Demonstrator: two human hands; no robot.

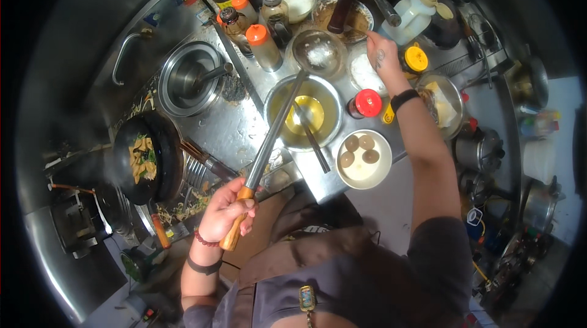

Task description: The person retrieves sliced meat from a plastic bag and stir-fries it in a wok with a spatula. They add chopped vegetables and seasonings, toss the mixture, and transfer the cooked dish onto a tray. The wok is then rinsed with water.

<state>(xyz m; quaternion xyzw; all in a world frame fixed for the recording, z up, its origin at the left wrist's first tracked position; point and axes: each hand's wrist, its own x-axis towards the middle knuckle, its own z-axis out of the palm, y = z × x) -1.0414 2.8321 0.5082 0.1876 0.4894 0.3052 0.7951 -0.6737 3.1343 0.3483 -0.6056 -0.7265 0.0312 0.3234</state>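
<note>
We see the left hand [229,210] wrapped tight around the wooden handle of a long metal ladle [269,138], whose shaft runs up and away over the steel counter [226,129] to its bowl, which sits in the small glass bowl of white powder [318,53]. The shaft crosses above the rim of a wide steel bowl of yellow oil [304,114], where a second, smaller ladle [312,132] lies with its handle pointing toward us.

The right hand [382,53] reaches far across the counter, fingers drawn together at the edge of a dish of brown seasoning [343,16]; whether it pinches anything we cannot tell. A dark handle lies over that dish.

Crowded around the reach are a red-capped jar [365,103], a yellow-capped jar [416,59], a white plastic jug [416,15], orange-capped squeeze bottles [262,45] and a white bowl holding four brown eggs [363,158] near the counter's front edge. To the left, a black wok [147,157] with noodles and greens sits on the burner, well apart from both hands, and beside it a steel pot [189,77] is sunk in the counter.
</note>
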